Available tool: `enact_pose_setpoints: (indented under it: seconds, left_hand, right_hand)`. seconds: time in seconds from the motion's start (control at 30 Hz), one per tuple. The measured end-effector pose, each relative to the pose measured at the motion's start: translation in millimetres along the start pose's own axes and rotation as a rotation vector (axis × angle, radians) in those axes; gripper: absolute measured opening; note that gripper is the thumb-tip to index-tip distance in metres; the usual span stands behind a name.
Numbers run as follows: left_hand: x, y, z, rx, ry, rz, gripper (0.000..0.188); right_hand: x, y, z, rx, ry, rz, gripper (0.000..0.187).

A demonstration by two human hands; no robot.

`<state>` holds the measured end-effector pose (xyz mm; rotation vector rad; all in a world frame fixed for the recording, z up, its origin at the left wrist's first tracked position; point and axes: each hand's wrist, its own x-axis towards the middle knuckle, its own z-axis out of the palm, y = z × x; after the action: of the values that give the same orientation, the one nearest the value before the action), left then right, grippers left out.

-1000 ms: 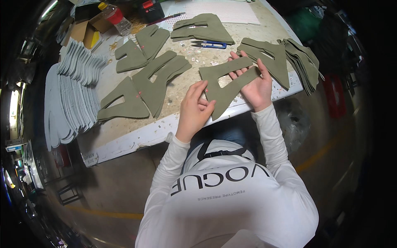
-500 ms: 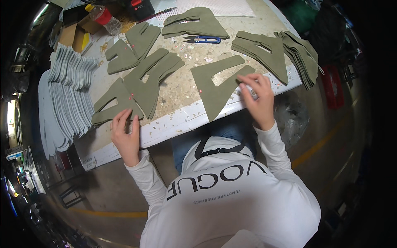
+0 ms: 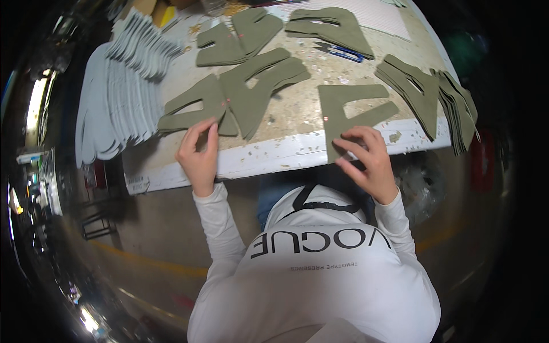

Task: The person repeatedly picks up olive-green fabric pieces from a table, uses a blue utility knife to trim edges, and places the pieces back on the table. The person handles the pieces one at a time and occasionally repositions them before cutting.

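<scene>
On the left, my left hand (image 3: 199, 157) has thumb and forefinger pinched together at the lower edge of an olive fabric piece (image 3: 200, 94), part of a layered stack with slots cut in it. A second olive stack (image 3: 260, 86) overlaps it on the right. My right hand (image 3: 372, 163) has its fingers curved and apart over the lower tip of a single slotted olive piece (image 3: 337, 111), which lies flat at the table's front edge. A small red-and-white mark shows on its left side. The fingertips partly hide that tip.
Pale grey layered pieces (image 3: 117, 108) fan out at the left. More olive stacks lie at the back (image 3: 334, 28), back left (image 3: 243, 40) and right (image 3: 409, 91). Blue-handled thread snips (image 3: 343, 52) rest near the back stack. The table's white front edge (image 3: 274, 163) runs before me.
The view has shifted, so the table sits further right and higher. My right hand has moved from the piece's right arm to its lower tip. My left thumb and forefinger have closed together.
</scene>
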<state>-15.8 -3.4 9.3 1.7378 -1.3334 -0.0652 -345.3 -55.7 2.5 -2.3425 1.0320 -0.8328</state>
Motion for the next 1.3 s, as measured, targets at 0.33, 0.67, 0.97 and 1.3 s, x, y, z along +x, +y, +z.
enact_pose_setpoints:
  seconds: [0.33,0.67,0.97,1.3]
  left_hand:
    - [-51.7,68.4,52.0,-0.311,-0.219,0.057,0.015]
    - [-85.7,75.9,24.9,-0.329,-0.203,-0.001,0.008]
    - [-63.4,76.1,27.5,-0.304,-0.161,0.015,0.006]
    - [-17.1,125.9,94.2,-0.306,-0.483,0.301,0.007]
  right_hand:
    - [18.1,-25.0,40.7,0.856,-0.045,0.531,0.034]
    - [40.0,-27.8,54.6,0.625,-0.116,0.284,0.038]
    - [15.3,-10.2,5.5,0.391,-0.032,0.260,0.035]
    - [141.8,118.3,-1.8,-0.242,0.170,-0.170,0.030]
